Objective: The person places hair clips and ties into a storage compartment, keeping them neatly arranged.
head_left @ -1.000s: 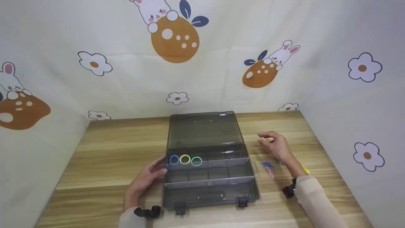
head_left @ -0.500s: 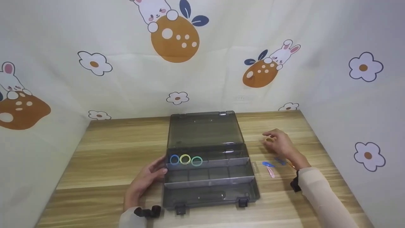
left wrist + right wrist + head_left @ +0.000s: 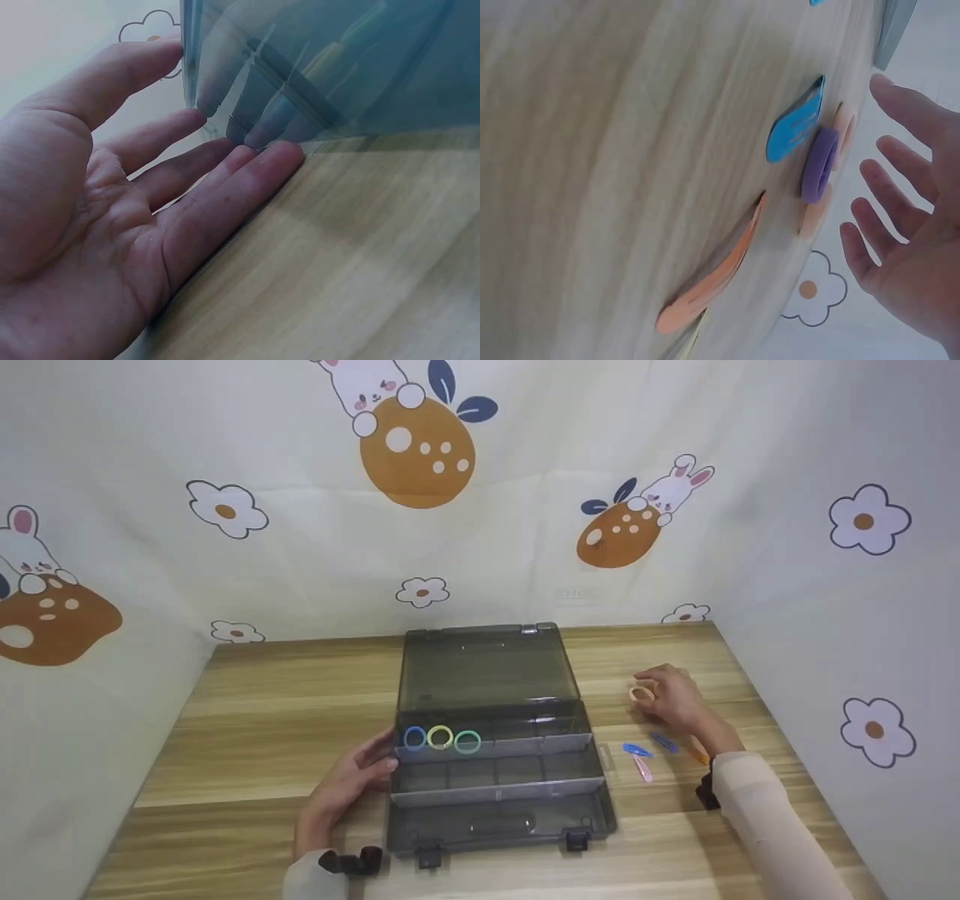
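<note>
A dark translucent storage box [image 3: 501,826] lies with its lid [image 3: 487,667] laid back. Blue [image 3: 415,739], yellow [image 3: 440,737] and green [image 3: 468,742] hair ties sit in its top row. My left hand [image 3: 349,780] rests against the box's left wall, fingers fairly straight; in the left wrist view the fingertips [image 3: 285,156] touch the clear side. My right hand [image 3: 675,701] hovers over the table right of the box, its fingers relaxed around nothing in the right wrist view. Near it are a peach hair tie [image 3: 640,694] and a purple hair tie [image 3: 820,165].
Snap hair clips lie right of the box: blue ones [image 3: 637,750] [image 3: 664,742], a pink one [image 3: 643,769] and an orange one [image 3: 712,281]. A pale yellow clip [image 3: 693,341] is partly in view. A patterned curtain [image 3: 510,547] stands behind the wooden table [image 3: 277,720].
My right hand has moved a little to the right, uncovering more of the peach hair tie and the clips. The left hand and box have stayed put.
</note>
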`<state>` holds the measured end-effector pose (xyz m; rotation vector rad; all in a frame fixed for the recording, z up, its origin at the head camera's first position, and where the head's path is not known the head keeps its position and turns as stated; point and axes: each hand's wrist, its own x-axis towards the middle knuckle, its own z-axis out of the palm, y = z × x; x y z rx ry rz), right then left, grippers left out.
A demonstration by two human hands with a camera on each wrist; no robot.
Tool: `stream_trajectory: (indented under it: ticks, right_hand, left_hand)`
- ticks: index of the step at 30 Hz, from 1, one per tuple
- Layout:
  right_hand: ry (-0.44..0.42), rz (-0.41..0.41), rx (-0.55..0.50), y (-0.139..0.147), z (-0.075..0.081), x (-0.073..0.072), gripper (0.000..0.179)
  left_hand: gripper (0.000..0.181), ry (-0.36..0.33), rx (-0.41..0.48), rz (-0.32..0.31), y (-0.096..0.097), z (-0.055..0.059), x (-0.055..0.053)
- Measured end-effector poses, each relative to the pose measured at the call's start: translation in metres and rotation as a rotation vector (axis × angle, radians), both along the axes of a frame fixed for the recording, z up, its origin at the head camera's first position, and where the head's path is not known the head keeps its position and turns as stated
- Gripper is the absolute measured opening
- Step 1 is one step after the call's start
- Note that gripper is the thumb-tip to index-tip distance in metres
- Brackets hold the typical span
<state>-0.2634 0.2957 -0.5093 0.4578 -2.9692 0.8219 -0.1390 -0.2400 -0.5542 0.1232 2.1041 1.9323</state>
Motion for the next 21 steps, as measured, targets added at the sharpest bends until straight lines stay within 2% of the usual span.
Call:
stream_trajectory:
  ticks: [4,7,21]
  right_hand:
    - [-0.055,-0.028,0.027,0.0013,0.0009,-0.0023,0.057]
    - [-0.083,-0.024,0.048,0.0017,0.0017,-0.0031,0.056]
    - [-0.051,-0.084,0.110,0.0034,-0.0010,-0.0037,0.035]
  left_hand:
    - [0.069,-0.004,-0.004,0.002,-0.0004,0.0008,-0.0007]
    - [0.069,-0.004,-0.006,0.007,-0.0005,0.0015,-0.0010]
    - [0.071,-0.013,-0.004,0.014,-0.0002,0.0003,0.0004]
